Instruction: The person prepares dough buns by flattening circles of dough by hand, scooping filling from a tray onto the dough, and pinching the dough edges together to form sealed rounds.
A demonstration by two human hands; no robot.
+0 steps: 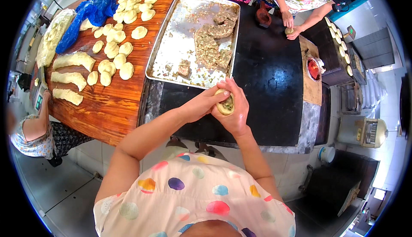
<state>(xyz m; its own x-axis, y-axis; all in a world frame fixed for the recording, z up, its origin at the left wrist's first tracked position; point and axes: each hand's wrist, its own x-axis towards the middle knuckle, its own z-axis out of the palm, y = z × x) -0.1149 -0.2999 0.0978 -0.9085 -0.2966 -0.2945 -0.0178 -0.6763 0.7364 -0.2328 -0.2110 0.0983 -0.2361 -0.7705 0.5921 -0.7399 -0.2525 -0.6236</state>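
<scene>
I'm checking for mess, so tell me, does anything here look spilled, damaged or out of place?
Nothing looks clearly spilled or damaged; the filled dough cup seems intact. Slightly untidy is the blue plastic sheet, bunched up beside the dough pieces rather than flat. Loose filling bits dot the metal tray, within its rim.

Left grip (198, 105), right grip (238, 110) — around filled dough (225, 105).

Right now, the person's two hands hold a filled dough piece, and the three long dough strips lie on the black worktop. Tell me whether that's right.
Not quite: the three long dough strips lie on the wooden table, left of the black worktop, as the head view shows. The left hand and right hand do hold the filled dough piece.
</scene>
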